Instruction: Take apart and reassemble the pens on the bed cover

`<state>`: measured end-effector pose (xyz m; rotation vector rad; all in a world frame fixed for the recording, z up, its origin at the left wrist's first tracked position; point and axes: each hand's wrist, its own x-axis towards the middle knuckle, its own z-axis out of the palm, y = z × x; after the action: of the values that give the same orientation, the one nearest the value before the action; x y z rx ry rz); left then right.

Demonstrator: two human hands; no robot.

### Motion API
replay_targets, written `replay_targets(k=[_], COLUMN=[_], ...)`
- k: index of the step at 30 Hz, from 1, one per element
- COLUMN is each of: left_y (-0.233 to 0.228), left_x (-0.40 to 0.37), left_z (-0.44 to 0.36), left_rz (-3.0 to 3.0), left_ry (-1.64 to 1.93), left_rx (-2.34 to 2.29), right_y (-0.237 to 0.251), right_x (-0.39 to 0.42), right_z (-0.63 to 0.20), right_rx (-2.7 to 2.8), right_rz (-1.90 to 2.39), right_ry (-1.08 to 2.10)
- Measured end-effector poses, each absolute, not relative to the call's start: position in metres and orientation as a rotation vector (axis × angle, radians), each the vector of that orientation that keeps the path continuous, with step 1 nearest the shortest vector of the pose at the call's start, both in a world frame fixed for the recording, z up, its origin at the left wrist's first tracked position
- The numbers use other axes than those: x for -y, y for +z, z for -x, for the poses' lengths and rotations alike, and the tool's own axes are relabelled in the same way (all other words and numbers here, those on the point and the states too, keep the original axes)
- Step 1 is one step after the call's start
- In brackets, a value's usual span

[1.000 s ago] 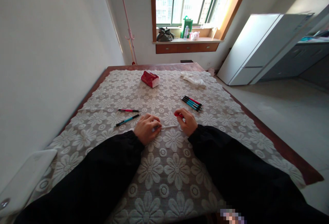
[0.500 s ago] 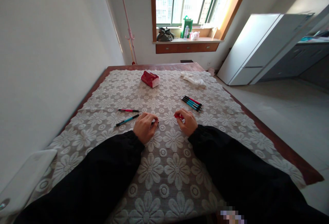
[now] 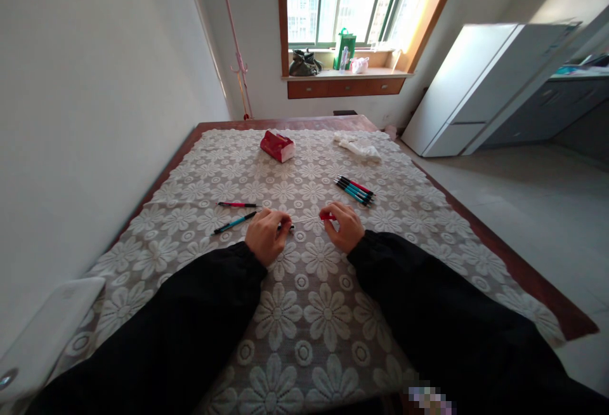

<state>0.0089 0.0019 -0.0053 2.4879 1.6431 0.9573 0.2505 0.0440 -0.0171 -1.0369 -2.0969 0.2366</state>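
My left hand rests on the lace tablecloth, its fingers closed on the dark end of a thin pen refill. My right hand holds a red pen barrel, and the pale refill runs between the two hands. To the left of my left hand lie a blue pen and a red pen. A bundle of several pens lies just beyond my right hand.
A red tissue pack and a crumpled white cloth lie at the far end of the table. A white wall runs along the left, with a white object at the near left corner. A white cabinet stands to the right.
Both hands have lifted a little farther up the table. The pale refill, which lay near the cloth between the hands, now runs from the left fingers into the red barrel.
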Motion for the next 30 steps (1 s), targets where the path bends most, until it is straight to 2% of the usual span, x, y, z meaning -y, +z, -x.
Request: replay_targets(k=[6,18,30], left_y=[-0.0075,-0.0122,-0.0127], left_x=[-0.0026,-0.0044,-0.005], left_z=[-0.0077,-0.0076,-0.0063], left_rz=[-2.49,-2.619,-2.711], left_ry=[0.972,1.038,0.971], left_rx=[-1.626,-1.359,-1.342], right_y=[-0.0181,-0.0214,-0.0256], right_x=[-0.0453,-0.0434,-0.0454], right_z=[-0.2509,-0.2487,-0.2501], right_rx=[2.099,2.344,2.379], right_rz=[1.026,0.597,0.688], right_ry=[0.213,0.303,0.181])
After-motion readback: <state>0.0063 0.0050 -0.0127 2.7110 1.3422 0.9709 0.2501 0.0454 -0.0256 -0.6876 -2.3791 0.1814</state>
